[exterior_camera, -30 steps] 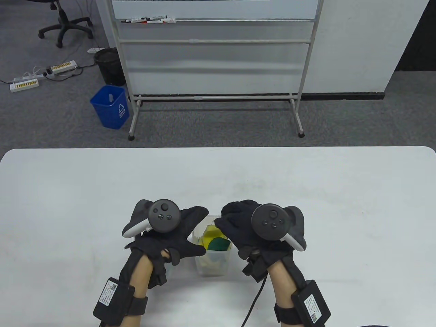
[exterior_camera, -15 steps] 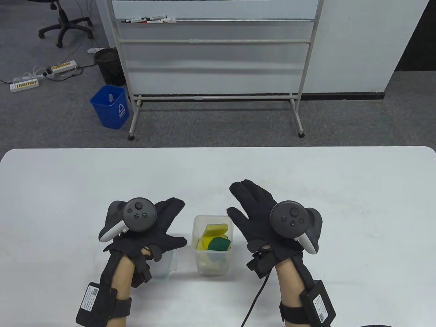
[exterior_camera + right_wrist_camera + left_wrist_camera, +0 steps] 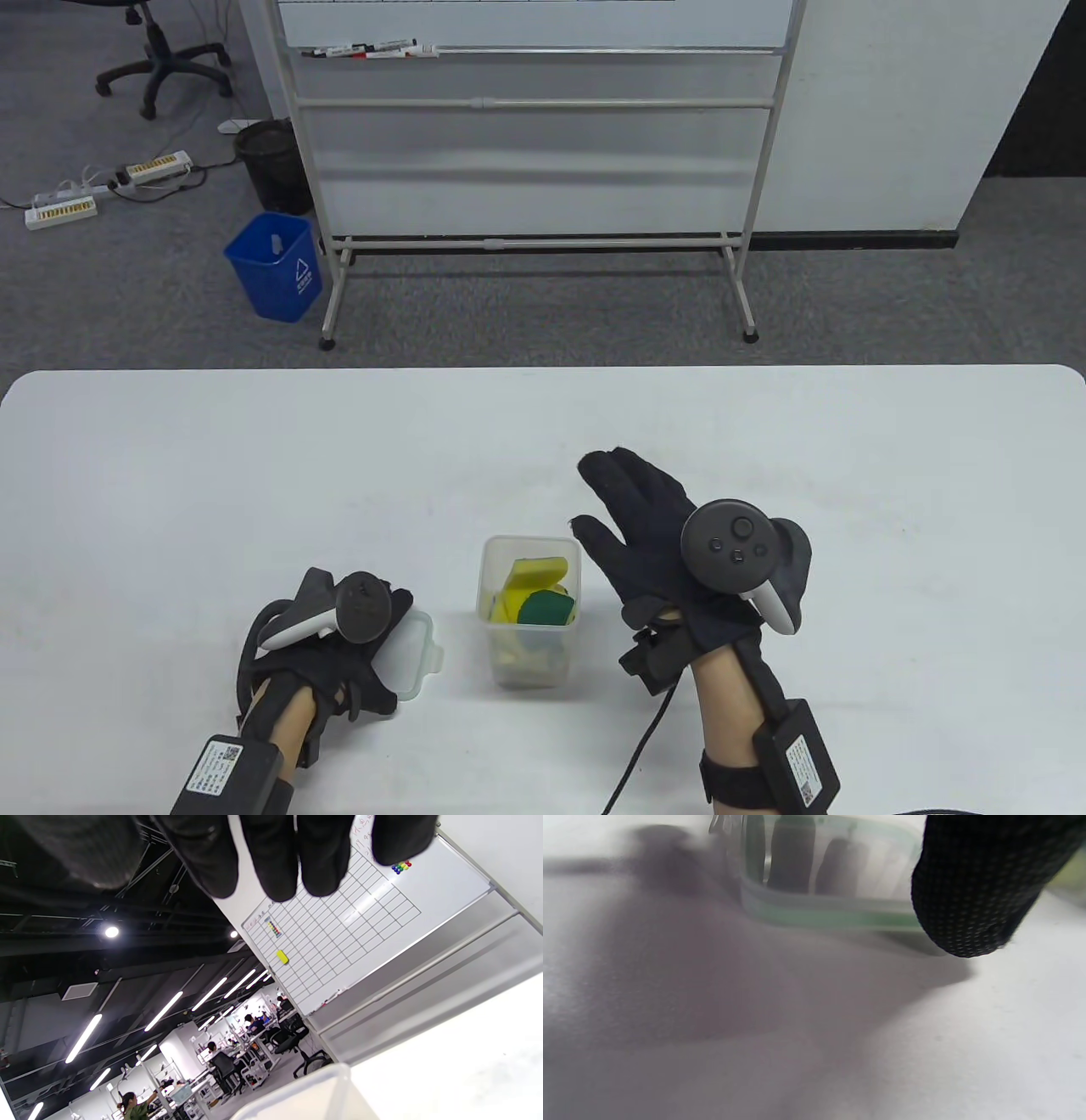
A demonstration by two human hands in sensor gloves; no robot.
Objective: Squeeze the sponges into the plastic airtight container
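Observation:
A clear plastic container (image 3: 509,671) stands open near the table's front edge, with yellow and green sponges (image 3: 534,594) pushed down inside it. Its clear lid (image 3: 416,649) with a green seal lies to the left of it. My left hand (image 3: 373,645) grips the lid. In the left wrist view the lid (image 3: 823,912) shows my fingers behind it and my thumb (image 3: 971,899) in front. My right hand (image 3: 632,509) is open with fingers stretched out, just right of the container and apart from it. The right wrist view shows the container's rim (image 3: 305,1090) below my fingers (image 3: 275,857).
The white table (image 3: 254,475) stretches far to the left, right and back. Beyond it stand a whiteboard frame (image 3: 534,238) and a blue bin (image 3: 276,267) on the floor.
Both hands left the top of the container. My left hand moved down and left and took hold of the lid. My right hand moved right and opened out.

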